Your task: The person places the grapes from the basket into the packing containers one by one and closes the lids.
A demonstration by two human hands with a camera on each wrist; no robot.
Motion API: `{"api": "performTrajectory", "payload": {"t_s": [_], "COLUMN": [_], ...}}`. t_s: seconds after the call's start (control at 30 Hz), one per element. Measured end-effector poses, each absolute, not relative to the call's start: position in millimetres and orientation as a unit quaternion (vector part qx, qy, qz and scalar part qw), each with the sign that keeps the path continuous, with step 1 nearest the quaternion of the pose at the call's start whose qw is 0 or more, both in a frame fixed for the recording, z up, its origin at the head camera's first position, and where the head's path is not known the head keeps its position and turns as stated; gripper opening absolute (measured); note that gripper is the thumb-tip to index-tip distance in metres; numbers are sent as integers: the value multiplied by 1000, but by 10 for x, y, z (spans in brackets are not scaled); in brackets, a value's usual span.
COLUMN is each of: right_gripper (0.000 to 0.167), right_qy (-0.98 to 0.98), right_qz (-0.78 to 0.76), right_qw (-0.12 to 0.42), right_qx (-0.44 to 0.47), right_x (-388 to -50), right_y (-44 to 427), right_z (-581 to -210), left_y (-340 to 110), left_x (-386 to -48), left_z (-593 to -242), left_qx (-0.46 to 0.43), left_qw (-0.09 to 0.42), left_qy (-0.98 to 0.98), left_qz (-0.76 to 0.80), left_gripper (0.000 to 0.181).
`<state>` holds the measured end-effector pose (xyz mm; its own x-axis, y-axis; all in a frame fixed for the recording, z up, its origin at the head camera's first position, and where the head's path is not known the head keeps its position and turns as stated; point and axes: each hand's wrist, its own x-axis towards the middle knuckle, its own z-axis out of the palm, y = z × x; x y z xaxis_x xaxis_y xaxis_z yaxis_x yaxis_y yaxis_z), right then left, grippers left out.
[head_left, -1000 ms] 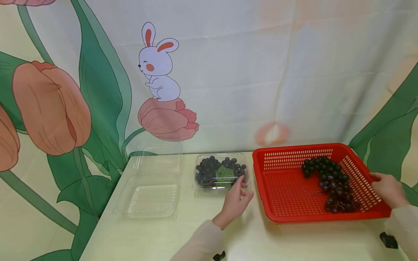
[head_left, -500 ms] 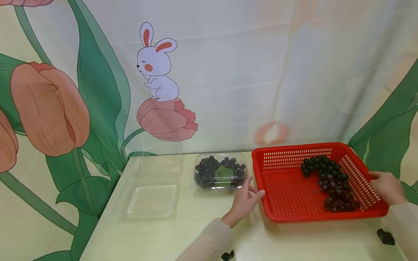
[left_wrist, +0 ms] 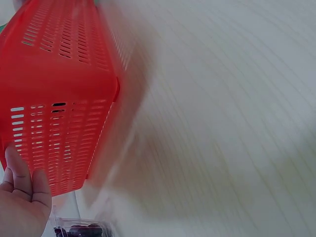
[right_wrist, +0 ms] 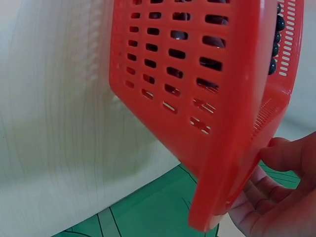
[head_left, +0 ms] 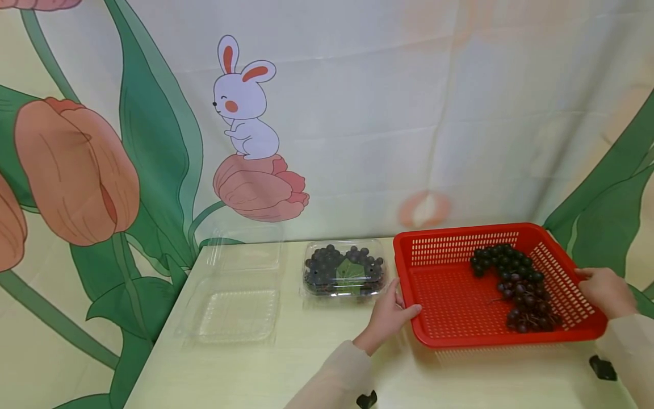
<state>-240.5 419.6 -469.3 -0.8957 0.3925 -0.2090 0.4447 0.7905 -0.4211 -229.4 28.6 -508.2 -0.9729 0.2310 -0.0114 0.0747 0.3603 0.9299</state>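
Red basket, lower right, is holding dark grapes | right hand is gripping it; left hand is touching it, fingers nearly straight | lidded box, lower centre — seemingly done | open box, lower left — apparently awaiting grapes

Facing me: creased pale cloth backdrop. Printed on it, white cartoon rabbit sitting atop pink tulip; to my left, large orange-pink tulip, broad green leaf. Below, pale wood-grain tabletop.
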Motion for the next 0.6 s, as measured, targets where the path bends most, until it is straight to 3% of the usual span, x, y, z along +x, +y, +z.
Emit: {"api": "performTrajectory", "payload": {"t_s": [0.6], "right_gripper": [49], "right_qy": [947], "right_qz": [-264], "right_qw": [97], "right_qx": [154], "right_x": [-2348], "right_y": [4196], "right_z": [-4606], "left_y": [146], "left_x": [-2237], "left_z": [-5032], "left_qx": [98], "left_qw": [73], "left_qy": [831], "left_qz": [542], "left_gripper": [76]}}
